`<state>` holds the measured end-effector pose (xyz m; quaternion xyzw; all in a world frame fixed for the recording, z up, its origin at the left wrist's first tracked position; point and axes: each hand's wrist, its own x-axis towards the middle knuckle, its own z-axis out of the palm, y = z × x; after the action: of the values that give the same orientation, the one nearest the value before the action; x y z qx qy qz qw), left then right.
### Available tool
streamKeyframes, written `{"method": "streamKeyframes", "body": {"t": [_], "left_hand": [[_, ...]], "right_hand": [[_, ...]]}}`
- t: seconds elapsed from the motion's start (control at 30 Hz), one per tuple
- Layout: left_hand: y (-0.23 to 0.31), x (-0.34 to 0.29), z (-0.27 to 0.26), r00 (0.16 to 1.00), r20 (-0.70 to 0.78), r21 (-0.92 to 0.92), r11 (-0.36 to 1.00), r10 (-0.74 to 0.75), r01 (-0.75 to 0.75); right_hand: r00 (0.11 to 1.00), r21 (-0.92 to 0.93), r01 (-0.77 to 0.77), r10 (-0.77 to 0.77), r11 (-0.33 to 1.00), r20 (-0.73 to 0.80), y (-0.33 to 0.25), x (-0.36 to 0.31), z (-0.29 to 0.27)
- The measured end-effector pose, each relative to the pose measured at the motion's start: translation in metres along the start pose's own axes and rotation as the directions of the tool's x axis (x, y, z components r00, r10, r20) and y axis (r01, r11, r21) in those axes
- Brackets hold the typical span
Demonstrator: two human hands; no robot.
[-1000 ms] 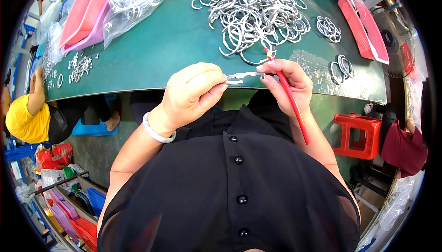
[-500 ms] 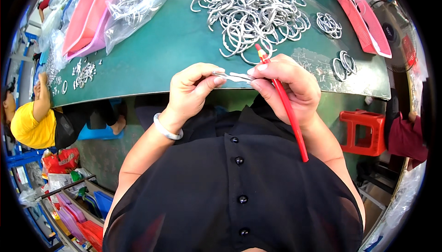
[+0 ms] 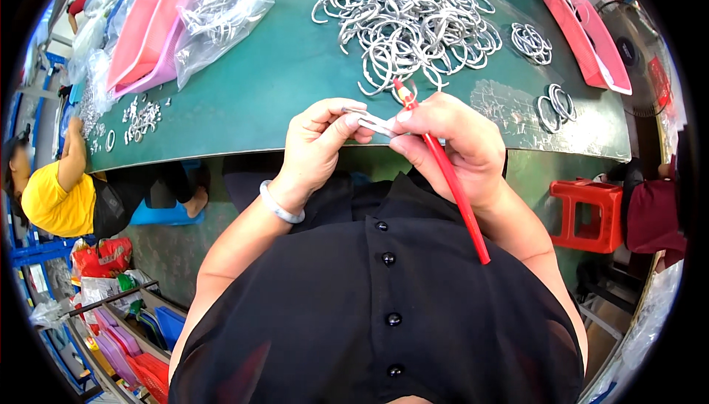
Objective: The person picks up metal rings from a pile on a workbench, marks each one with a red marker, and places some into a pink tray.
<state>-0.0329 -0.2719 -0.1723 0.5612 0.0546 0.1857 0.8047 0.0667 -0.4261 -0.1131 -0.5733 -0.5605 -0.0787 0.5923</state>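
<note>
A silver open bangle [image 3: 378,125], seen nearly edge-on, is stretched between my two hands just above the table's near edge. The thumb and fingers of my left hand [image 3: 317,140] pinch one end. At the other end my right hand [image 3: 464,144] grips it with thumb and forefinger. That same hand keeps a red grease pencil [image 3: 459,193] slanted across its fingers, marking end up and away from me. Beyond the hands lies a large heap of silver open bangles [image 3: 421,27]. The held bangle is partly hidden by my fingertips.
On the green table [image 3: 244,86] are small silver pieces [image 3: 142,120], a plastic bag of bangles [image 3: 225,16], a pink basket [image 3: 144,31], two smaller bangle groups [image 3: 532,42] and a pink tray [image 3: 591,42]. A co-worker in yellow [image 3: 59,201] sits left; a red stool [image 3: 587,216] stands right.
The bangle has turned in my fingers and now shows a broader face. My hands have drawn slightly closer together, and the pencil has shifted a little left.
</note>
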Motion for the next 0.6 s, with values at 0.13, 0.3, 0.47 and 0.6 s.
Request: {"method": "streamKeyframes", "body": {"t": [0.13, 0.3, 0.47, 0.6], "left_hand": [[-0.002, 0.006, 0.007, 0.991, -0.041, -0.02, 0.992, 0.125, -0.126], [0.003, 0.011, 0.011, 0.995, -0.102, -0.056, 0.998, 0.009, -0.015], [0.006, 0.015, 0.011, 0.987, -0.05, -0.254, 0.957, -0.155, 0.138], [0.005, 0.015, 0.008, 0.972, 0.038, -0.369, 0.9, -0.233, 0.23]], "right_hand": [[0.99, -0.037, 0.083, -0.078, 0.996, 0.114, 0.001, -0.002, 0.005], [0.989, -0.041, 0.076, -0.07, 0.996, 0.133, 0.003, -0.004, 0.007], [0.997, -0.063, 0.039, -0.035, 0.997, 0.074, 0.003, -0.005, 0.006], [0.998, -0.067, 0.034, -0.03, 0.997, 0.053, 0.003, -0.004, 0.006]]}}
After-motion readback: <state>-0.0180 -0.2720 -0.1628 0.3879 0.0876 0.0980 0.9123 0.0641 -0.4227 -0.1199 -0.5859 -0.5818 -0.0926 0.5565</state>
